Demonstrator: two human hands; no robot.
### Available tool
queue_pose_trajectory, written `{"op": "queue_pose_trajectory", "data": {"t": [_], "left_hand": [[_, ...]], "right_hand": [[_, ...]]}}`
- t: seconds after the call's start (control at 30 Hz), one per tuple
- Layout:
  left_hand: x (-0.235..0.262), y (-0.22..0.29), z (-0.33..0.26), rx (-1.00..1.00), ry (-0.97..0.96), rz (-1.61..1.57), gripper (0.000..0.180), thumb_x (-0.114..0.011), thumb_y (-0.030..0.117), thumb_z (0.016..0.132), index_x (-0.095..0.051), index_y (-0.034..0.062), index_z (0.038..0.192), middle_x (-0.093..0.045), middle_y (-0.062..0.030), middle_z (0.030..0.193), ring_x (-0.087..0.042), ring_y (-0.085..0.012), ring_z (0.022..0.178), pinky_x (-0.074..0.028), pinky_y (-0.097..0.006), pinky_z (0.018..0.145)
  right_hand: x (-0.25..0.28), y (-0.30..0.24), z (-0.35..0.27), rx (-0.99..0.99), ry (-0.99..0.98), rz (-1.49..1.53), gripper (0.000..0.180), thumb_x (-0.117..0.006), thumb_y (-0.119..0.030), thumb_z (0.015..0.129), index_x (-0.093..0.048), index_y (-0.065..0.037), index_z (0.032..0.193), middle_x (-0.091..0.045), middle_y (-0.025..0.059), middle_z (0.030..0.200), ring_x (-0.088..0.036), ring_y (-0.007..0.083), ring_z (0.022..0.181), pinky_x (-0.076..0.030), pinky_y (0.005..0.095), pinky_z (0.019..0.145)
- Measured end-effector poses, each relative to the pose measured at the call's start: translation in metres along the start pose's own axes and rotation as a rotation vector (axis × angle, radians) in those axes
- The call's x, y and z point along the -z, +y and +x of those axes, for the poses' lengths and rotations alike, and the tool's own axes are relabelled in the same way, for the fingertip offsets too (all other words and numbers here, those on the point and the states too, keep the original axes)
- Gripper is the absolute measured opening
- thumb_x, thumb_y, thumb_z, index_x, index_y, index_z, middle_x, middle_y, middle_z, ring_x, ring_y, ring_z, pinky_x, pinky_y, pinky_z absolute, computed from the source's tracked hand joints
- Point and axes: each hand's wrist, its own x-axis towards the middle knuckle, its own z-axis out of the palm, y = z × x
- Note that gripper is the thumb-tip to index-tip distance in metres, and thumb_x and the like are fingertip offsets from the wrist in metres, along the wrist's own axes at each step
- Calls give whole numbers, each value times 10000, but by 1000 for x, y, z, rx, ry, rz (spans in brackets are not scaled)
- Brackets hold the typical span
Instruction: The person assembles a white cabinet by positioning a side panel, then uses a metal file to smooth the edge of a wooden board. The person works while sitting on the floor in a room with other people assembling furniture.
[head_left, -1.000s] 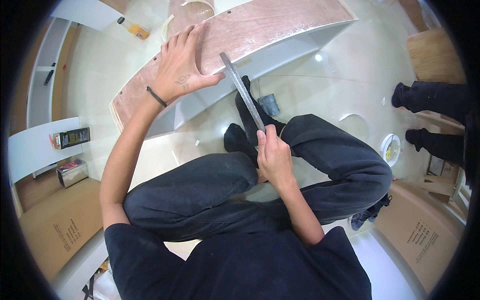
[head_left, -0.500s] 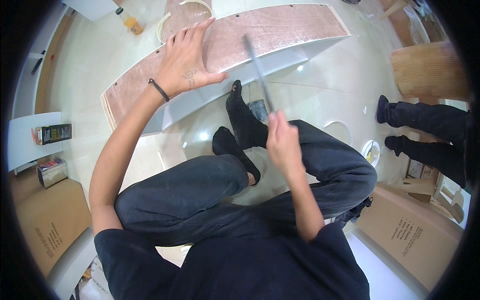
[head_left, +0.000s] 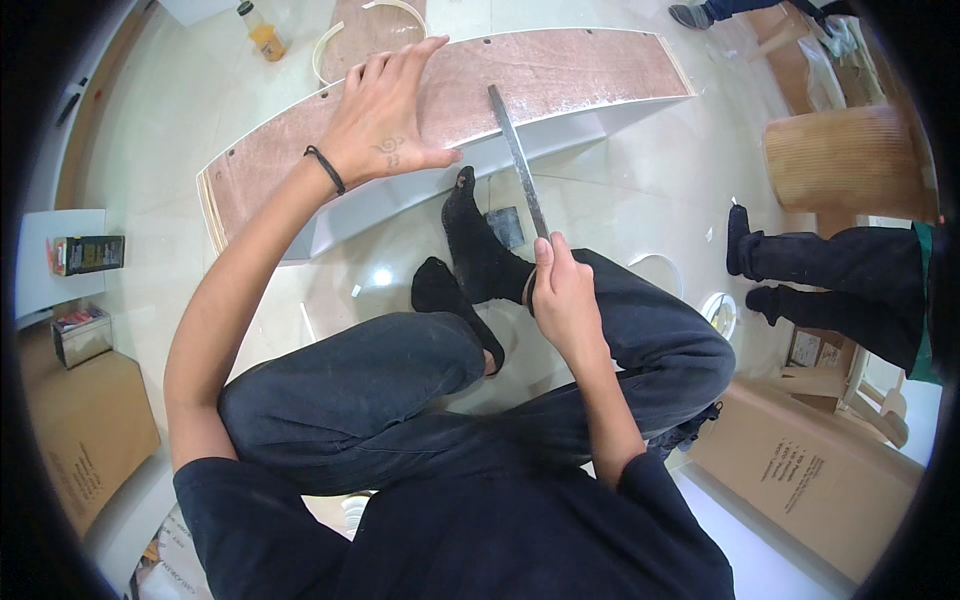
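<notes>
A curved, box-like piece with a reddish-brown plywood top [head_left: 570,75] and white sides lies across the floor ahead of me. My left hand [head_left: 385,125] rests on its top near the front edge, fingers spread and thumb along the rim. In my right hand [head_left: 568,300] is a long flat metal file [head_left: 522,165], gripped at its near end with the thumb on top. The file slants away over the panel's near edge, its tip above the plywood. Whether it touches the edge I cannot tell. The file's handle is hidden in my fist.
My socked feet [head_left: 475,240] are below the panel, beside a small dark square [head_left: 505,227]. A bottle of orange liquid [head_left: 264,38] stands far left. At right are a person's dark-trousered legs [head_left: 840,265], a ribbed wooden piece [head_left: 830,160] and a cardboard box [head_left: 810,480]. Another box [head_left: 95,430] lies left.
The file, smeared by motion before, now shows sharply. The whole view has shifted slightly. At the far right top, a shoe and trouser leg have come further into view. My left hand keeps its place.
</notes>
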Motion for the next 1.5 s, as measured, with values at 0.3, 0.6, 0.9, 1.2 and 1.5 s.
{"op": "queue_pose_trajectory", "data": {"t": [0.3, 0.6, 0.9, 1.2, 1.5], "left_hand": [[-1, -3, -1, 9, -2, 35, 1128, -800, 521, 573, -304, 155, 1518, -491, -207, 1387, -447, -396, 1276, -315, -513, 1101], [13, 8, 7, 100, -126, -35, 1159, -841, 520, 554, -336, -5, 1456, -479, -287, 1318, -454, -445, 1234, -359, -519, 1058], [12, 1, -2, 22, -160, 18, 1150, -821, 533, 579, -316, -16, 1453, -441, -310, 1359, -423, -464, 1265, -330, -554, 1073], [28, -19, -4, 51, -290, 16, 1203, -825, 606, 550, -335, -13, 1457, -432, -315, 1377, -406, -452, 1310, -321, -538, 1104], [33, -16, 2, -45, -242, -139, 1269, -824, 651, 564, -308, -74, 1469, -420, -307, 1432, -406, -432, 1343, -322, -467, 1139]], "right_hand": [[-12, 9, 11, 39, 82, 51, 339, -407, -293, 1056, -526, 20, 1012, -588, 337, 757, -585, 547, 798, -444, 582, 659], [13, 13, 55, 48, 238, 78, 391, -393, -304, 1064, -557, 37, 965, -543, 340, 765, -577, 531, 769, -441, 518, 651], [28, 8, 49, -30, 174, -14, 421, -349, -313, 1067, -567, 33, 969, -576, 354, 832, -564, 538, 849, -448, 558, 686], [-3, 20, 1, 139, 115, -1, 370, -382, -305, 1061, -551, 16, 985, -586, 337, 742, -591, 544, 779, -452, 573, 653], [-34, 24, -69, 81, -123, 290, 297, -433, -236, 1056, -503, 34, 956, -519, 327, 742, -560, 534, 820, -433, 505, 592]]}}
